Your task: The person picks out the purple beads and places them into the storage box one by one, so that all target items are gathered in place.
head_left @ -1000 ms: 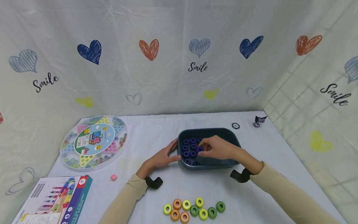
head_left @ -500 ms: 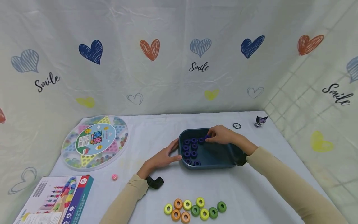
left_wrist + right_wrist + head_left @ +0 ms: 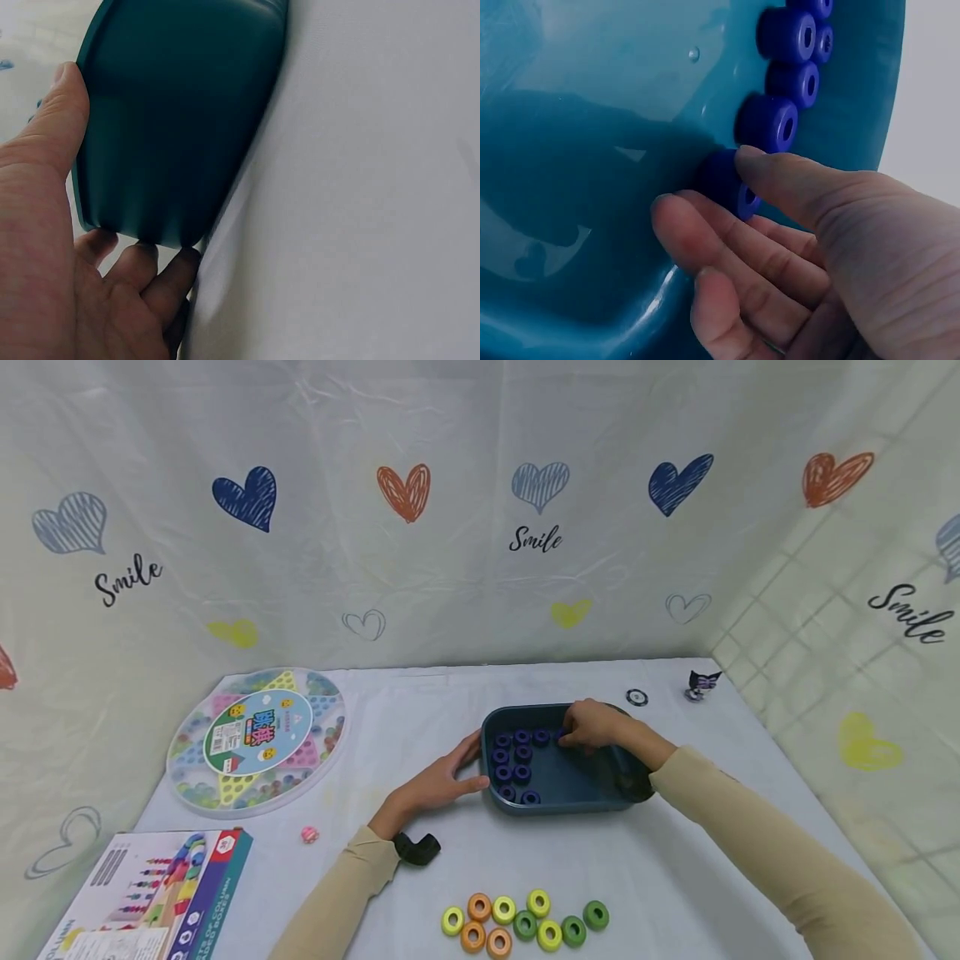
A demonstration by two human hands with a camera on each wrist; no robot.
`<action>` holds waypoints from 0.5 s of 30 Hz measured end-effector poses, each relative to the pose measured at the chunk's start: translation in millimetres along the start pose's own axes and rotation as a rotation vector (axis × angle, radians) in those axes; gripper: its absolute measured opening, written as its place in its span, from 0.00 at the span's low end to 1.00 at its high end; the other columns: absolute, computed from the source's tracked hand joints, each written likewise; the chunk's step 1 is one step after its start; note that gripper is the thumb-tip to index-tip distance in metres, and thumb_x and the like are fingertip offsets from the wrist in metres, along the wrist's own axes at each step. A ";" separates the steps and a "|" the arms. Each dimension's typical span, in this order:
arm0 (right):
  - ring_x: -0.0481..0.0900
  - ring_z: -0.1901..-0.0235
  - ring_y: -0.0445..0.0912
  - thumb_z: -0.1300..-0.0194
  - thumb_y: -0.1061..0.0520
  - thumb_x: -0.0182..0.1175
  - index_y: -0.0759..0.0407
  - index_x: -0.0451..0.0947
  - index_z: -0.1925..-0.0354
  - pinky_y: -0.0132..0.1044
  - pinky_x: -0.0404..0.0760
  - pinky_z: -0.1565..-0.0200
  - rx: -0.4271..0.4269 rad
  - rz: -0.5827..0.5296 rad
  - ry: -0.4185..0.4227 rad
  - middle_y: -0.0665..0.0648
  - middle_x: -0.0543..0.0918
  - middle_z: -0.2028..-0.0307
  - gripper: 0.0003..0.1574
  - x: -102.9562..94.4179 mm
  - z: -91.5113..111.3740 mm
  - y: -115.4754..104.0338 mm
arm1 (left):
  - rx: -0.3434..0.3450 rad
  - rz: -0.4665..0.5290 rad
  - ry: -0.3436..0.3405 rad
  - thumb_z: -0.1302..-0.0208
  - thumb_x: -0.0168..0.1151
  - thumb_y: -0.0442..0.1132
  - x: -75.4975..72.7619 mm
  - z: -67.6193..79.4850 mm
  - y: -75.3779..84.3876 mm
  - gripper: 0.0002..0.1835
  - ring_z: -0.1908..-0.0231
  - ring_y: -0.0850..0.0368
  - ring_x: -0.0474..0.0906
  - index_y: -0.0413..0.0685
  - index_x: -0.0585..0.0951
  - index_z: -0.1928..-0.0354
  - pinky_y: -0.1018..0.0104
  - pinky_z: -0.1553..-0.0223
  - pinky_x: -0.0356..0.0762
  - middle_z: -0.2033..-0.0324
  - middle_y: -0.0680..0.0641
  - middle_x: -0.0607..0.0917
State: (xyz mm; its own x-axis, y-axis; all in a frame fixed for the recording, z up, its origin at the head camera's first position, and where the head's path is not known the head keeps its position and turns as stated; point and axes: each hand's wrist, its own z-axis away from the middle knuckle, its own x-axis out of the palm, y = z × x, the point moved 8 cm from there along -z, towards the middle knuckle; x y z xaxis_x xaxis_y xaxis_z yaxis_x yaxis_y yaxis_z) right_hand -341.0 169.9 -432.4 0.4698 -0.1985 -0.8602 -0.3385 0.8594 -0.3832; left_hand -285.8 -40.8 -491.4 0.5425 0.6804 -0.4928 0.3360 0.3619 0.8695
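Observation:
A dark teal plastic bin (image 3: 585, 806) sits on the white-covered table, with several dark purple ring beads (image 3: 522, 773) lined up inside toward its left end. My left hand (image 3: 433, 785) rests against the bin's left end; in the left wrist view its thumb lies along one side and the fingertips touch the end wall. Inside the bin, near the far wall, my right hand (image 3: 600, 727) pinches a purple bead (image 3: 718, 178) between thumb and fingers. That bead lies at the end of a row of purple beads (image 3: 769, 124) in the right wrist view.
Yellow, orange and green ring beads (image 3: 549, 935) lie near the front edge. At left are a round Chinese checkers set (image 3: 258, 735), a bead-toy box (image 3: 142, 893) and a small pink piece (image 3: 309, 835). A black disc (image 3: 637, 697) and a figurine (image 3: 702, 685) stand back right.
My right hand has moved from the middle of the purple beads to the far wall, bringing a bead to the row's right end. My left hand stays against the bin.

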 end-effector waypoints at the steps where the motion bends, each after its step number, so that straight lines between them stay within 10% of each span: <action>1: 0.80 0.82 0.46 0.42 0.54 0.61 0.70 0.77 0.59 0.34 0.77 0.74 -0.004 -0.001 -0.002 0.55 0.81 0.79 0.19 0.7 -0.8 -0.2 | 0.003 0.000 0.000 0.43 0.58 0.56 0.2 0.3 0.1 0.44 0.35 0.64 0.48 0.70 0.42 0.31 0.52 0.38 0.49 0.34 0.59 0.54; 10: 0.80 0.82 0.46 0.39 0.53 0.58 0.68 0.77 0.60 0.34 0.76 0.76 -0.017 -0.053 0.013 0.55 0.81 0.76 0.18 0.8 3.8 -5.2 | -0.007 0.013 -0.041 0.40 0.58 0.50 -3.4 8.5 15.5 0.44 0.35 0.62 0.48 0.60 0.43 0.30 0.53 0.37 0.49 0.33 0.55 0.53; 15: 0.80 0.71 0.48 0.38 0.50 0.56 0.67 0.74 0.53 0.40 0.77 0.66 -0.116 -0.078 0.233 0.56 0.81 0.67 0.23 -15.8 35.9 -21.6 | -0.008 -0.044 0.061 0.40 0.55 0.55 -20.9 9.9 6.7 0.38 0.38 0.59 0.58 0.61 0.51 0.31 0.55 0.40 0.56 0.36 0.54 0.61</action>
